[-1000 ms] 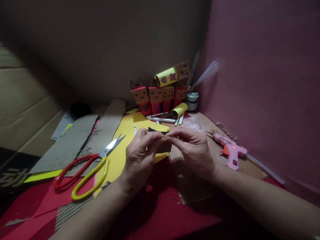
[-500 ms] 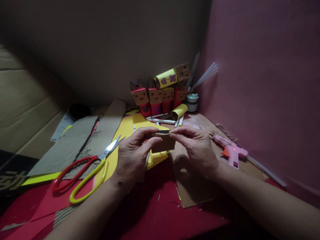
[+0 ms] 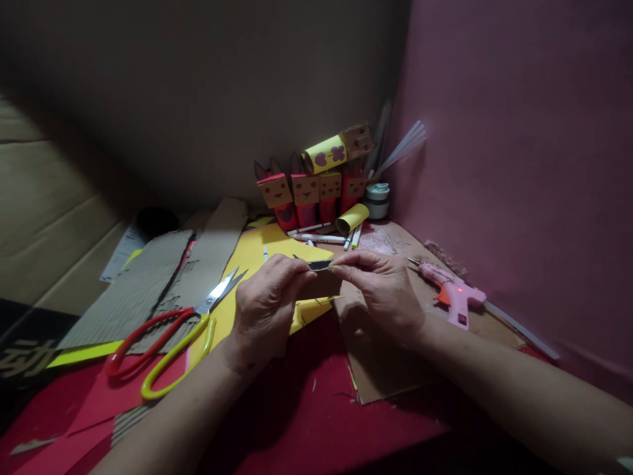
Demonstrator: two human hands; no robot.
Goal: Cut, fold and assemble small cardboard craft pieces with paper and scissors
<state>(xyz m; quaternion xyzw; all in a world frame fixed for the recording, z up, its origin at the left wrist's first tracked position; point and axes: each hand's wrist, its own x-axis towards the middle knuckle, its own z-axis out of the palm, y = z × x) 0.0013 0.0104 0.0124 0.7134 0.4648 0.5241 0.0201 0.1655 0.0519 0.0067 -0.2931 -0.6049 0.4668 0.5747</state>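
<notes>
Two bare hands meet at the centre of the frame, forearms reaching in from the lower left and lower right. Between them is a small brown cardboard piece [image 3: 326, 284] with a dark upper edge. The left hand [image 3: 264, 300] pinches its left end between thumb and fingers; the right hand [image 3: 383, 293] pinches its upper right corner, fingertips close together.

Under the right hand, a flat brown cardboard sheet [image 3: 368, 384] lies on a red surface [image 3: 316, 435]. Left of centre, scissors [image 3: 204, 309] with one red and one yellow handle rest with blades slightly apart, beside yellow paper [image 3: 257, 247]. Grey-brown corrugated cardboard [image 3: 131, 287] lies farther left.

At right is a pink glue gun [image 3: 461, 302] with a small red light glowing. At upper centre, four box-headed figures [image 3: 305, 189] stand in a row, a yellow-bodied figure [image 3: 324, 154] lying across their tops. A yellow tube [image 3: 353, 218] and white markers [image 3: 321, 238] lie in front.
</notes>
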